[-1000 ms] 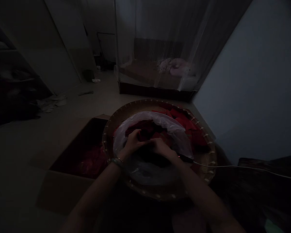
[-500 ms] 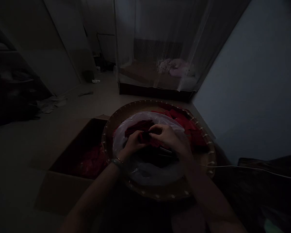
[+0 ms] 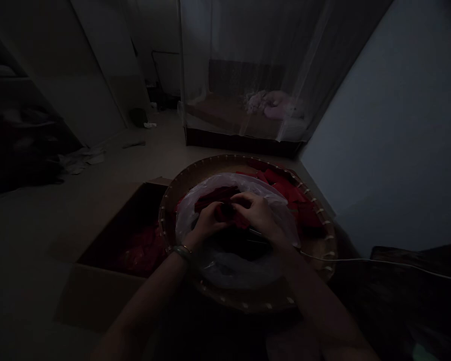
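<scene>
Both hands work over a round woven bamboo tray (image 3: 184,175). My left hand (image 3: 209,220), with a bracelet at the wrist, is closed on a dark red piece (image 3: 233,214) that looks like cloth or paper; the dimness hides its exact kind. On the same piece, my right hand (image 3: 257,213) pinches with thumb and fingers. Under the hands spreads a whitish plastic bag (image 3: 229,271), with more dark red material (image 3: 214,196) and a dark area inside. Bright red flat pieces (image 3: 285,188) lie at the tray's far right.
Left of the tray stands an open cardboard box (image 3: 97,291) holding red pieces in clear wrapping. A white cable (image 3: 361,259) runs from the tray to the right. Behind is a bed (image 3: 225,113) under a net; a pale wall (image 3: 398,150) rises at right.
My right hand has shifted slightly, its fingers curling lower over the red piece. My left hand stays nearly in place. More of the cable shows beside my right forearm.
</scene>
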Demonstrator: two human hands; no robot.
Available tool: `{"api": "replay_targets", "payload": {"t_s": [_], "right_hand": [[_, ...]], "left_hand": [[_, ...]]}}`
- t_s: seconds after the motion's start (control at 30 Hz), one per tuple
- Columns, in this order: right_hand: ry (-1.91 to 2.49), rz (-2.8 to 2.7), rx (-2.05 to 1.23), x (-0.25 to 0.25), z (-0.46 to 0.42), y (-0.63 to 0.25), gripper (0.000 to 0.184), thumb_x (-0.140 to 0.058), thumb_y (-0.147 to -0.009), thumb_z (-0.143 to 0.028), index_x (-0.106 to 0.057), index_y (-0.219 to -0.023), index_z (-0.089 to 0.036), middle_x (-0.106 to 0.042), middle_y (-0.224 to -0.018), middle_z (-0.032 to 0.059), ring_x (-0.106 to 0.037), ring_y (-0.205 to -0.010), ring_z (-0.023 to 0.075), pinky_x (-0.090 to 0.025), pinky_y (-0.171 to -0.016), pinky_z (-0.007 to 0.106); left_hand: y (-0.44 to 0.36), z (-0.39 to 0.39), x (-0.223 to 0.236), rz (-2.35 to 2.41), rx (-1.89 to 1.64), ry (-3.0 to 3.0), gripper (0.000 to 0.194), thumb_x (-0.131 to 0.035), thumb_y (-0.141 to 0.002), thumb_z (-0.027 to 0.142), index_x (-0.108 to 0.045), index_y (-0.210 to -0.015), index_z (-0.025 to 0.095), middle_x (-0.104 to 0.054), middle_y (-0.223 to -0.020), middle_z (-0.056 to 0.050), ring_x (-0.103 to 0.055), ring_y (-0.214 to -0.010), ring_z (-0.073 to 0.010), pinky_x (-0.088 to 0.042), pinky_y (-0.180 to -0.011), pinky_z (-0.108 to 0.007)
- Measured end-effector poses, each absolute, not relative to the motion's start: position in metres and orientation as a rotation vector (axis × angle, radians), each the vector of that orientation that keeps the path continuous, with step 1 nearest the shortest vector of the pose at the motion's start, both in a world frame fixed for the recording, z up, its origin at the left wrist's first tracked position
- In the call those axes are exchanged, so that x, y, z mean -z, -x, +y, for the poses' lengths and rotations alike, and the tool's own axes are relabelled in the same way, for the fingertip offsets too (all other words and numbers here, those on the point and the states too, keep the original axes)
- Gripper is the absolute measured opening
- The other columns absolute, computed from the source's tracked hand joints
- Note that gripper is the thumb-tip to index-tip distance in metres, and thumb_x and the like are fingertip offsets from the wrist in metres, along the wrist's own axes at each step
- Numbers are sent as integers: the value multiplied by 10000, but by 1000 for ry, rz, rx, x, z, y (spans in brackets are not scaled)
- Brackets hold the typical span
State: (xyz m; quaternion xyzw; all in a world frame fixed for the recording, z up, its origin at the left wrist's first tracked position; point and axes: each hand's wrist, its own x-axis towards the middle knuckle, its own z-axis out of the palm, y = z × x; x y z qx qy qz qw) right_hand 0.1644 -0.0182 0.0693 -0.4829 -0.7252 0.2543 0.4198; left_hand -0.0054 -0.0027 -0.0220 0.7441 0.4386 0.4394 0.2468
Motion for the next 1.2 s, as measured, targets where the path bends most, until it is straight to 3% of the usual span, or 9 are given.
{"api": "replay_targets", "payload": {"t_s": [0.17, 0.37, 0.6, 0.73, 0.9, 1.03, 1.13, 1.2], "right_hand": [[1298, -1640, -775, -52, -10, -185, 181, -599, -714, -205, -664, -882, -196, -695, -882, 25, -639, -831, 168, -500, -785, 304], [1094, -1722, -983, -40, -8, -183, 394, -589, -759, -279, -597, -1144, -193, -657, -1095, 62, -625, -911, 163, -494, -823, 321], [1241, -1546, -804, -35, 1, -197, 161, -580, -719, -249, -679, -831, -192, -706, -842, 22, -644, -815, 171, -504, -766, 301], [1246, -1553, -775, -36, 4, -207, 141, -553, -749, -230, -666, -828, -201, -694, -836, 25, -638, -775, 161, -507, -728, 285], [1084, -1909, -758, -39, -3, -207, 235, -543, -821, -353, -662, -955, -201, -650, -1016, 52, -595, -949, 168, -467, -813, 290], [1259, -1973, -702, -34, -5, -204, 234, -611, -779, -374, -674, -900, -184, -676, -898, 40, -604, -815, 164, -455, -740, 280], [1310, -1894, -699, -30, -2, -208, 196, -561, -808, -340, -675, -837, -184, -684, -831, 23, -604, -760, 153, -450, -695, 263], [1323, -1846, -681, -33, -1, -211, 196, -535, -815, -329, -669, -816, -186, -682, -806, 17, -601, -740, 150, -450, -676, 258]], "left_hand": [[4, -3, 20, 1212, -1193, -2027, 555, -769, -611, 392, -543, -1077, 191, -655, -957, -35, -615, -849, -199, -492, -763, -327], [-6, -2, 7, 1232, -1066, -2131, 492, -753, -621, 298, -544, -1054, 191, -656, -945, -39, -615, -816, -191, -479, -726, -305], [-20, 6, -10, 1178, -870, -2119, 550, -787, -557, 385, -579, -1027, 191, -656, -872, -11, -592, -743, -178, -469, -677, -284], [-18, 12, -5, 979, -758, -1905, 483, -773, -588, 411, -620, -967, 154, -669, -900, -18, -595, -781, -184, -488, -708, -294], [-14, 13, 0, 976, -789, -1788, 503, -785, -585, 391, -623, -983, 130, -677, -916, -37, -608, -806, -201, -492, -744, -316], [-12, 11, 3, 1030, -802, -1811, 542, -811, -546, 349, -621, -1010, 144, -676, -940, -41, -611, -831, -213, -502, -748, -324], [-11, 10, 7, 1025, -811, -1796, 624, -827, -512, 290, -605, -1080, 157, -671, -981, -55, -618, -852, -217, -513, -739, -318], [-11, 10, 9, 977, -818, -1793, 582, -808, -540, 272, -614, -1074, 148, -679, -936, -58, -630, -778, -198, -521, -671, -297]]}}
